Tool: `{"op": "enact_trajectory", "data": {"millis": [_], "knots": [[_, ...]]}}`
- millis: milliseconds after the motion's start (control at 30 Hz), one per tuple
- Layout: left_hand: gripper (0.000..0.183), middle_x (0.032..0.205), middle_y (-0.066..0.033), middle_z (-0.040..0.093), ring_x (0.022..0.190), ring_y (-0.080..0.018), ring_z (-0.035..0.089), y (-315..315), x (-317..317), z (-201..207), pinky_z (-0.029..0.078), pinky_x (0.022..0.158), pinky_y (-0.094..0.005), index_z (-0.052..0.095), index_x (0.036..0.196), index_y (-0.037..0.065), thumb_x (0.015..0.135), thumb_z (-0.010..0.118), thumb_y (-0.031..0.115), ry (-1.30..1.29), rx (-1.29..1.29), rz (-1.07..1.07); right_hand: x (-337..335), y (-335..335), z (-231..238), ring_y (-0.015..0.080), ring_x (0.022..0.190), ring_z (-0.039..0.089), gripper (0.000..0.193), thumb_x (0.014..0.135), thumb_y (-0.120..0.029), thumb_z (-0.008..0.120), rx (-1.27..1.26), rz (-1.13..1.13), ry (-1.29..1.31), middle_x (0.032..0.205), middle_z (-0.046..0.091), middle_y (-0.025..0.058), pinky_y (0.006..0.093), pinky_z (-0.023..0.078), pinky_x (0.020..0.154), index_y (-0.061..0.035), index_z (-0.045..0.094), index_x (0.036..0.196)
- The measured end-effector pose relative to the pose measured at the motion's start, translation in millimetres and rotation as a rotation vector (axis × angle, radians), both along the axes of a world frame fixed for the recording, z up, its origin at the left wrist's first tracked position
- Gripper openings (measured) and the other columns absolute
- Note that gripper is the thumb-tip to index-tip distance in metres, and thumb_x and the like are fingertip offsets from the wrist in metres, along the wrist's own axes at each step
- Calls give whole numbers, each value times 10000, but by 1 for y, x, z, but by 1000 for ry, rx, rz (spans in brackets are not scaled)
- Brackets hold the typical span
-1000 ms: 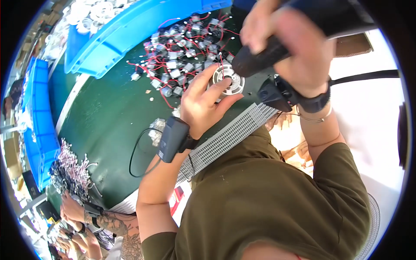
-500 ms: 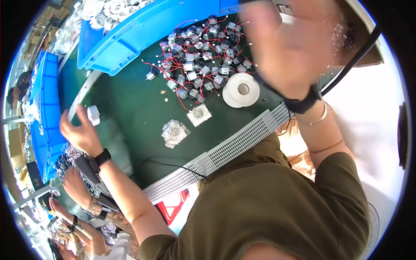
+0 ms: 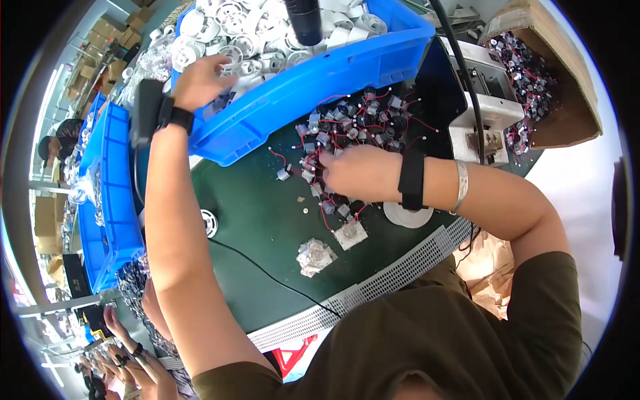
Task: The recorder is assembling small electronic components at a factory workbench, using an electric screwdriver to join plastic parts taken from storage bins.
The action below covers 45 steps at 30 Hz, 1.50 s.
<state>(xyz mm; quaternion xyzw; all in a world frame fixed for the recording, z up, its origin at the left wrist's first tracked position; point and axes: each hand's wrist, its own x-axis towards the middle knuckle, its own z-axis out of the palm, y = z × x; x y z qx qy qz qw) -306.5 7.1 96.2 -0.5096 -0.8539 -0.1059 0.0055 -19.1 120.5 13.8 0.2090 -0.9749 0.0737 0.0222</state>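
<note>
My left hand (image 3: 200, 81) reaches over the near left part of a blue bin (image 3: 313, 90) heaped with round white plastic parts (image 3: 248, 45). Its fingers are stretched out and apart, with nothing visible in them. My right hand (image 3: 363, 173) is down on a pile of small grey motors (image 3: 383, 120) with red wires. Its fingers are curled together at the pile's near side, and whatever is between them is hidden. A white ring-shaped part (image 3: 209, 223) lies on the green table, partly behind my left forearm. Beneath my right wrist, a white spool (image 3: 408, 215) is partly covered.
Crumpled foil (image 3: 315, 258) and a whitish square pad (image 3: 350, 233) lie near the perforated front strip (image 3: 400, 270). A pale bench machine (image 3: 493, 113) and a cardboard box (image 3: 567, 127) of motors stand right. A black cylinder (image 3: 305, 23) hangs overhead. Co-workers' hands show lower left.
My left hand has moved from beside a white part on the table up to the blue bin. My right hand has come down onto the motors. The whole view has shifted.
</note>
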Motion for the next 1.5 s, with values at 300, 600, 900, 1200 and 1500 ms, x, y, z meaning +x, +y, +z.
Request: {"op": "enact_trajectory", "data": {"millis": [300,600,900,1200,1500], "knots": [[566,1104,-191,617,1023,-316,588,42,-27,-11,454,874,-363,608,1121,18,732,673,423,-102,-223,-63,-15,6,-7,235,642,629,87,693,-95,598,170,57,129,781,569,120,340,494,507,-31,623,747],[607,1225,-155,568,1112,-319,546,33,-11,-16,441,924,-369,524,1268,186,681,676,158,-76,-134,-57,7,31,26,333,768,624,111,763,-70,562,46,-59,-151,961,549,177,412,526,681,-8,605,844],[517,1092,-191,614,980,-345,588,41,-42,-35,446,870,-397,535,1146,67,715,714,289,190,-226,-260,3,20,17,328,724,627,115,752,-96,572,107,-41,-126,936,556,178,417,521,621,-2,633,781],[580,835,-87,636,692,-151,574,-42,8,24,454,625,-299,561,1164,89,799,640,533,-156,341,246,-5,42,11,326,763,638,106,764,-51,555,208,13,-82,886,585,180,399,533,632,22,582,836],[763,1144,-152,533,951,-314,619,-75,189,-20,540,793,-380,269,1382,22,863,555,503,-1089,784,-240,21,58,48,83,690,590,219,835,-58,539,-1166,-158,-386,783,592,36,227,490,629,3,586,1041]]}}
